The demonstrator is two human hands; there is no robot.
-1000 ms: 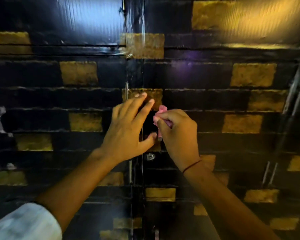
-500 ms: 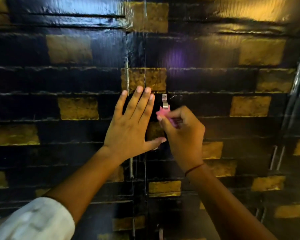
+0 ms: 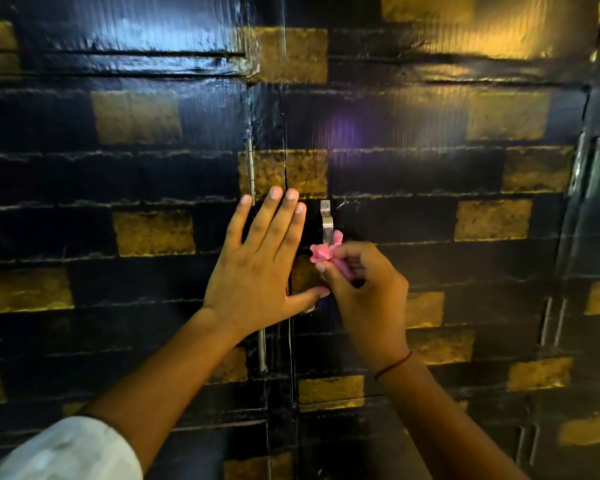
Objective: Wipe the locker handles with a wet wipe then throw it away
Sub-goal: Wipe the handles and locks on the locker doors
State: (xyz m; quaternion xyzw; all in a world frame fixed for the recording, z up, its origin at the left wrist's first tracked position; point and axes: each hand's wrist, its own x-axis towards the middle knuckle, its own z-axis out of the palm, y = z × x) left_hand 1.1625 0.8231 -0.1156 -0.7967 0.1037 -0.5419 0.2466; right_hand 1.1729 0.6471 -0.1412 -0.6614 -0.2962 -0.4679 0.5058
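- Both hands are up at the frame's centre: the left hand (image 3: 257, 268) lies flat with fingers spread on the black door (image 3: 430, 237), clamped on nothing.
- Right hand (image 3: 364, 292), just beside it, is pinched shut on a wipe (image 3: 323, 251), thumb and fingertips bunched together.
- One wipe shows: pink, crumpled into a small wad, pressed against the lower end of the handle (image 3: 326, 221).
- One handle is plain to see: a narrow silver metal strip, upright, screwed on at its top, just right of the left fingertips; its lower part is hidden behind the wipe and right hand.
- Around them, glossy black panels carry gold brick-shaped patches.
- A vertical seam (image 3: 285, 150) runs down the middle, under the left hand.
- A thin metal hinge (image 3: 250, 171) stands left of the seam.
- A white sleeve (image 3: 66, 452) fills the lower left; a red thread (image 3: 394, 366) circles the right wrist.
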